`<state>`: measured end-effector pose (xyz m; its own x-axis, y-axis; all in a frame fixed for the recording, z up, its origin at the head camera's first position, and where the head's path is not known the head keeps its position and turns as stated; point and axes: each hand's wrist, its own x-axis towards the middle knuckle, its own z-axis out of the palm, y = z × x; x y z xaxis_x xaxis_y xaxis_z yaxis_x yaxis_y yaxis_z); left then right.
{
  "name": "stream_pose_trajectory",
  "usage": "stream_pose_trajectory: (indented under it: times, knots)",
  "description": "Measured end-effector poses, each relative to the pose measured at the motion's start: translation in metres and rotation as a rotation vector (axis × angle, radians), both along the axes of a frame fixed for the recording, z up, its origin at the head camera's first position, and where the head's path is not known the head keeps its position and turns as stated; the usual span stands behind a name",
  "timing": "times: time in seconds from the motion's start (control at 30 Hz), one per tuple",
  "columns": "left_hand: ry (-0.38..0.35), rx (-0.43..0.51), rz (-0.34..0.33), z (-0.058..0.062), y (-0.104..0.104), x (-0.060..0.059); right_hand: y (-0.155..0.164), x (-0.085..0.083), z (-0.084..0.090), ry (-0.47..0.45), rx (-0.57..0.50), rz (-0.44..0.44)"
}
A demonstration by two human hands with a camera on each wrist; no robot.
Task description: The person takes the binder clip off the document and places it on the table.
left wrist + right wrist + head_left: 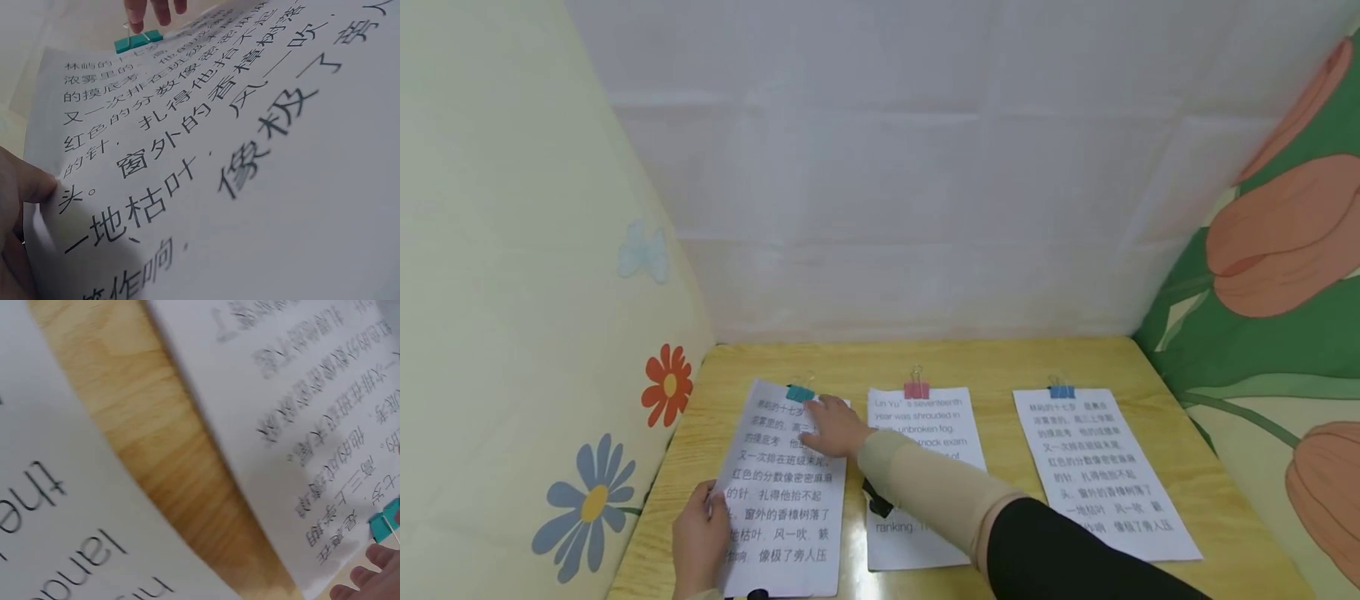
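Observation:
At the left of the table lies a stack of printed paper sheets with Chinese text, held at its top by a teal binder clip. My left hand grips the stack's left edge; in the left wrist view its thumb lies on the top sheet. My right hand is over the stack's upper right, beside the clip, fingers extended. In the right wrist view, fingertips show close to the clip. Whether they touch the clip cannot be seen.
In the middle lies an English-text stack with a pink binder clip, partly covered by my right forearm. Another Chinese-text stack with a blue clip lies at the right. Decorated walls enclose the wooden table.

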<state>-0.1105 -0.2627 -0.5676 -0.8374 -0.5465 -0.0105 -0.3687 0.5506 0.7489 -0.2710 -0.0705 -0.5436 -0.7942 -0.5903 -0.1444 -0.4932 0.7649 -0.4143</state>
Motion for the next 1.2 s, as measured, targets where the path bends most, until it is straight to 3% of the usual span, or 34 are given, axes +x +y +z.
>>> stream_pose_trajectory:
  times: [0.1,0.3,0.6,0.87,1.2]
  knots:
    - [-0.018,0.014,-0.005,0.003,0.0,0.001,0.001,-0.005,0.011,-0.039,-0.094,-0.039]
    - [-0.054,0.018,-0.002,0.009,-0.002,0.006,0.005,-0.01,0.018,-0.113,-0.273,-0.07]
    - [-0.039,0.041,-0.017,0.012,-0.003,0.008,0.014,-0.012,0.028,-0.247,-0.587,-0.226]
    - [-0.027,0.072,-0.021,0.012,-0.001,0.013,0.019,-0.017,0.034,-0.279,-0.637,-0.264]
    - [-0.054,0.097,-0.017,0.016,-0.004,0.013,0.02,-0.021,0.039,-0.393,-0.833,-0.291]
